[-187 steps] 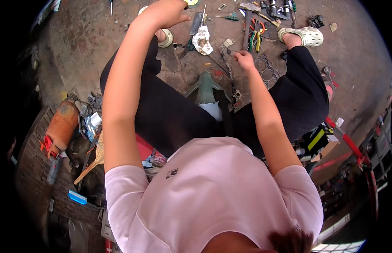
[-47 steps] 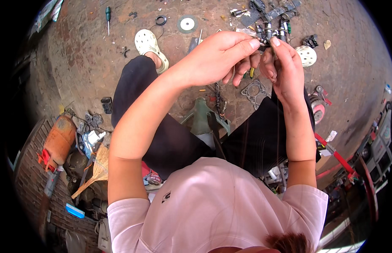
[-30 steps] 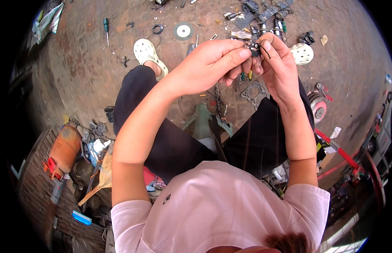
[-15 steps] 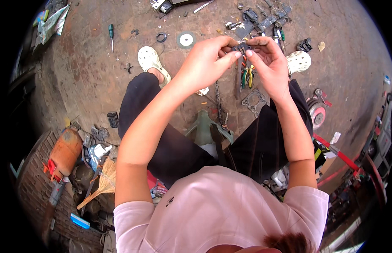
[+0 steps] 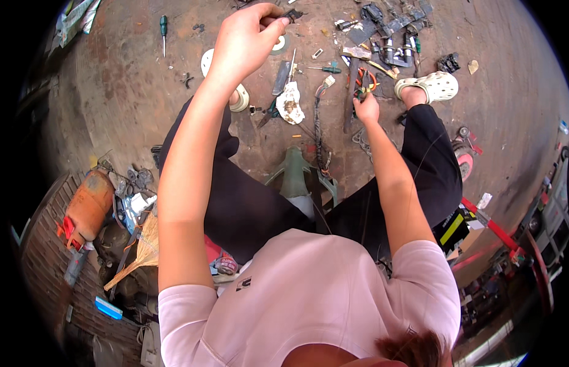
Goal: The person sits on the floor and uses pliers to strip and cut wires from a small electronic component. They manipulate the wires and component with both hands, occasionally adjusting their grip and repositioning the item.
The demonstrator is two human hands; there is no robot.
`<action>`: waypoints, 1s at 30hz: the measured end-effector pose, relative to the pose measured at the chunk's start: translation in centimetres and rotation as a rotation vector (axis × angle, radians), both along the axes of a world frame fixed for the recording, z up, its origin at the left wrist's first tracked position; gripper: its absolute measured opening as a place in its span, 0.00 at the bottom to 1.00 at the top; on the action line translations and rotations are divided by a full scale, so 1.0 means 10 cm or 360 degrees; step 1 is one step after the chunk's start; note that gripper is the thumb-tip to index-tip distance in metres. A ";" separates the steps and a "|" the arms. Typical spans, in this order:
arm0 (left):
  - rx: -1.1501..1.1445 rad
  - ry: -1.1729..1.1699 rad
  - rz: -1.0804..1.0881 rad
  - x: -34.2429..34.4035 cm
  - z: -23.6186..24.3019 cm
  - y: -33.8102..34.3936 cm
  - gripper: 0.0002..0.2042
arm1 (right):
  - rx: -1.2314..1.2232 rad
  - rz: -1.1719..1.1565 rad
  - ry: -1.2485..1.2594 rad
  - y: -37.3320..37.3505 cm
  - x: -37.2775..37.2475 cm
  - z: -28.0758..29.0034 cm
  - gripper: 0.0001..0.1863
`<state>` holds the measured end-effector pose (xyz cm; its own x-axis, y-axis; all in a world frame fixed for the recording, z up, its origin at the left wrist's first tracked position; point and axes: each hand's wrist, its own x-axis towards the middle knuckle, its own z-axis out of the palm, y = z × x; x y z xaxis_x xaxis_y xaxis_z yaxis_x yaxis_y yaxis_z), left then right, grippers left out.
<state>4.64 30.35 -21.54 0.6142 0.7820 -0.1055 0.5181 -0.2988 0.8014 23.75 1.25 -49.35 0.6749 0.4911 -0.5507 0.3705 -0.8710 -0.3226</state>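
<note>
My left hand [image 5: 251, 46] is raised at the upper middle, thumb and fingers pinching a small black plastic part [image 5: 292, 15]. Lower and to the right, my right hand [image 5: 367, 109] reaches down to the floor, its fingers closed around pliers [image 5: 364, 90] with coloured handles; the hand hides part of them. A hammer [image 5: 349, 98] lies just left of the pliers. Between my feet are a dirty white cloth or crumpled paper [image 5: 290, 104], a wire harness with a white connector [image 5: 328, 81] and a green-handled screwdriver [image 5: 332, 70].
Several black parts [image 5: 397, 52] lie beyond my right foot. Another screwdriver [image 5: 163, 37] rests at the far left. An orange gas cylinder [image 5: 90, 205] and a straw broom [image 5: 141, 254] are at my left; a red bar [image 5: 495, 229] slants at my right.
My hands have separated. The left has moved up and left with the black part; the right has let go of it and come down onto the pliers.
</note>
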 end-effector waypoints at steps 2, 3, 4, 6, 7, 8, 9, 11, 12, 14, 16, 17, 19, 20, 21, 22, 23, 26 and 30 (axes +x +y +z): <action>-0.0195 0.0078 -0.0004 -0.07 -0.04 -0.02 0.12 | -0.0271 -0.0320 -0.0036 -0.04 -0.29 -0.11 0.26; -0.0277 0.0118 -0.0005 -0.10 -0.06 0.01 0.12 | -0.0385 -0.0385 0.0003 -0.10 -0.38 -0.22 0.29; -0.0469 0.0113 0.0017 -0.14 -0.19 0.06 0.13 | -0.0430 -0.0433 0.0072 -0.18 -0.47 -0.35 0.31; -0.0771 0.0165 0.0066 -0.21 -0.45 0.14 0.14 | -0.0420 -0.0423 0.0193 -0.32 -0.58 -0.52 0.33; -0.0897 0.0204 0.0149 -0.26 -0.61 0.17 0.14 | -0.0421 -0.0377 0.0247 -0.37 -0.55 -0.60 0.33; -0.1020 0.0231 0.0269 -0.38 -0.80 0.16 0.14 | -0.0466 -0.0343 0.0318 -0.25 -0.52 -0.46 0.33; -0.1168 0.0252 0.0422 -0.46 -1.02 0.16 0.12 | -0.0308 -0.0391 0.0581 -0.29 -0.47 -0.57 0.33; -0.1349 0.0287 0.0656 -0.62 -1.44 0.13 0.10 | -0.0025 -0.0444 0.0944 -0.29 -0.41 -0.66 0.29; -0.1377 0.0291 0.0725 -0.66 -1.60 0.13 0.09 | 0.0108 -0.0456 0.1035 -0.20 -0.42 -0.57 0.27; -0.1454 0.0251 0.0883 -0.58 -1.83 0.10 0.07 | 0.0296 -0.0884 0.1686 -0.18 -0.45 -0.63 0.21; -0.1512 0.0176 0.0932 -0.42 -2.08 0.14 0.08 | 0.0620 -0.1402 0.1913 0.00 -0.45 -0.61 0.16; -0.1539 0.0129 0.0951 -0.34 -2.17 0.14 0.08 | 0.0760 -0.1646 0.2028 0.13 -0.45 -0.47 0.14; -0.1555 0.0019 0.0972 -0.08 -2.29 0.23 0.10 | 0.1019 -0.1854 0.2142 0.32 -0.32 -0.31 0.16; -0.1540 -0.0045 0.0980 0.07 -2.35 0.31 0.11 | 0.1141 -0.1961 0.2266 0.38 -0.24 -0.32 0.17; -0.1473 -0.0046 0.0937 0.20 -2.44 0.41 0.12 | 0.1241 -0.2061 0.2324 0.43 -0.16 -0.33 0.20; -0.1439 -0.0149 0.0956 0.36 -2.49 0.52 0.11 | 0.1291 -0.2181 0.2425 0.48 -0.07 -0.37 0.23; -0.1407 -0.0188 0.0960 0.48 -2.58 0.65 0.10 | 0.1346 -0.2252 0.2705 0.51 0.03 -0.41 0.24; -0.1269 -0.0340 0.1055 0.87 -2.87 1.13 0.09 | 0.1192 -0.2320 0.3148 0.65 0.18 -0.42 0.21; -0.0929 -0.0314 0.1029 1.22 -3.34 1.73 0.10 | 0.1253 -0.2093 0.2972 0.78 0.09 -0.40 0.17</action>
<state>16.80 47.64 -54.97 0.1211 0.8365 -0.5344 0.2805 0.4876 0.8268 24.67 9.04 -53.37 -0.0975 0.7230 -0.6839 -0.9721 0.0781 0.2212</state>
